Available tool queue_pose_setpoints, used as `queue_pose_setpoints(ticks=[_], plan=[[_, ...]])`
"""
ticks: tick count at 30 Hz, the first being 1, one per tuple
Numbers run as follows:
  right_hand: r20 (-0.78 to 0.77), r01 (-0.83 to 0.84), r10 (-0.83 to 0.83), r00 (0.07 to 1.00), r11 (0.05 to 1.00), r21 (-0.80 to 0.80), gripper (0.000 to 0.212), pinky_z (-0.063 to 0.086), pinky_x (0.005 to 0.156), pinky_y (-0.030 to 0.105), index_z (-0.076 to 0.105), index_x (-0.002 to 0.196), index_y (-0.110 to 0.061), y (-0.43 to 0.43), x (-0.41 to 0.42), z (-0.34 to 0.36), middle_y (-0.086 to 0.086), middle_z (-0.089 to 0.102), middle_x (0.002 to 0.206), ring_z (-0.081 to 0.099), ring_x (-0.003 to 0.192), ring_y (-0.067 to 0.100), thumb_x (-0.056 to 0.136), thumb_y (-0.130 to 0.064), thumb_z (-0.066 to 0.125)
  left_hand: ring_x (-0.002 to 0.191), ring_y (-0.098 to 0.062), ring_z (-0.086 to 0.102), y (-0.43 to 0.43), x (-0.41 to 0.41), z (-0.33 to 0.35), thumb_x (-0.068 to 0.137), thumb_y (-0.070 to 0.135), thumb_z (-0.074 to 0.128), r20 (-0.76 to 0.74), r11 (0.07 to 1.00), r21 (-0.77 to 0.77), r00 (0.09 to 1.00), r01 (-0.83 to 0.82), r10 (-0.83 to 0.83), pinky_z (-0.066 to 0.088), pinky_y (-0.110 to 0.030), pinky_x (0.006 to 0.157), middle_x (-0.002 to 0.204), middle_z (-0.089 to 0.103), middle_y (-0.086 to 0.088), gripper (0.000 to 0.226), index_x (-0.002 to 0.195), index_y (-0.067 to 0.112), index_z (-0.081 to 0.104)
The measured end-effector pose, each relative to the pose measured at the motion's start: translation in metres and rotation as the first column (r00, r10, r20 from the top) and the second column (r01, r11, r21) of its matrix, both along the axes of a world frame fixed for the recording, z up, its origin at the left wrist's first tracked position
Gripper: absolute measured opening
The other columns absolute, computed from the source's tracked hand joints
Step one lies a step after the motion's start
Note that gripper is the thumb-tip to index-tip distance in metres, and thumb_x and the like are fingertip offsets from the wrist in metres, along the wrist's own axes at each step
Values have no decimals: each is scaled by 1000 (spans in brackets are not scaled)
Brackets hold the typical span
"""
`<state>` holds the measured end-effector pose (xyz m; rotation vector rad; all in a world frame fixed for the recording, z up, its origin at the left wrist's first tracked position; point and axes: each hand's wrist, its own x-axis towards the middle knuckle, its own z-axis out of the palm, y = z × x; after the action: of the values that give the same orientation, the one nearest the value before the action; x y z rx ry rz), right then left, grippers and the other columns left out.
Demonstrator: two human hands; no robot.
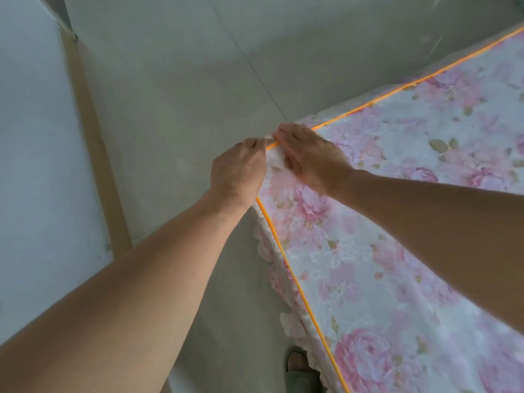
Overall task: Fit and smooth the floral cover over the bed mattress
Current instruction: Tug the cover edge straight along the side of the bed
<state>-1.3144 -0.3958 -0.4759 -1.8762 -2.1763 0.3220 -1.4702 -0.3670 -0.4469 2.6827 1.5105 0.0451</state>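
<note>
Two hands met mid-frame at the corner of the floral cover (397, 199), spread across the lower right; left hand (241, 168) pinched its orange piping (402, 87), fingers curled; right hand (309, 154) gripped the cover beside it, fingers bent.

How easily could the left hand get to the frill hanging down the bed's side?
Probably yes: the left hand grips the floral cover at its corner, and the frill hangs below its wrist, nothing between.
</note>
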Motion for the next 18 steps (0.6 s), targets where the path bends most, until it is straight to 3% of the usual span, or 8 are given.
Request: queue_pose_setpoints(ticks=[2,5,7,9,11,12,15,18], plan=[[233,-118,132,963,990,-73,39,46,91,41,51,134,-10,15,11,21,11,52,135,49,124,30,94,-12,47,102,-36,62,12,8,18,92,8,50,-187,1000,-28,982,-5,-1,41,-38,68,110,63,-12,26,115,12,62],[613,-286,352,707,935,-208,31,47,70,35,61,112,-12,34,8,52,7,63,107,60,101,31,89,0,44,105,-37,60,22,21,33,92,9,55,-274,1000,-10,961,27,-29,45,-40,75,111,64,-16,21,110,5,63],[682,-323,431,590,901,-290,24,46,64,33,64,97,-11,40,5,59,7,66,96,64,92,31,85,3,48,106,-36,60,19,28,34,92,7,54,-290,999,-17,956,45,-48,45,-40,78,112,64,-16,21,110,4,63],[706,-367,488,514,868,-333,15,45,53,28,65,74,-11,41,4,59,6,67,73,67,69,27,70,4,63,105,-34,61,18,31,31,90,2,53,-294,998,-13,954,59,-60,42,-38,72,109,64,-14,21,108,4,63],[728,-471,491,479,843,-258,20,37,39,20,58,51,-12,46,11,48,3,57,48,58,41,22,48,7,63,102,-32,62,19,31,28,88,0,54,-290,997,6,955,72,-67,37,-34,68,105,65,-13,20,104,6,63],[752,-480,466,466,847,-228,19,34,38,18,57,49,-12,50,11,47,2,54,44,55,37,21,47,6,57,101,-31,62,21,30,25,88,-1,55,-285,997,15,956,70,-63,35,-34,67,103,65,-12,19,103,7,63],[738,-454,446,506,865,-212,18,36,43,23,59,65,-9,61,9,45,6,60,57,63,50,25,59,8,54,97,-34,62,28,24,21,85,-1,57,-221,1000,19,975,16,-12,35,-34,66,96,63,-13,16,97,7,63],[684,-379,383,621,910,-165,14,39,53,29,58,84,-6,62,1,46,10,64,77,66,72,30,76,5,56,91,-37,61,35,17,19,82,4,61,-120,998,-26,991,-58,54,35,-35,65,85,58,-14,6,85,8,58]])
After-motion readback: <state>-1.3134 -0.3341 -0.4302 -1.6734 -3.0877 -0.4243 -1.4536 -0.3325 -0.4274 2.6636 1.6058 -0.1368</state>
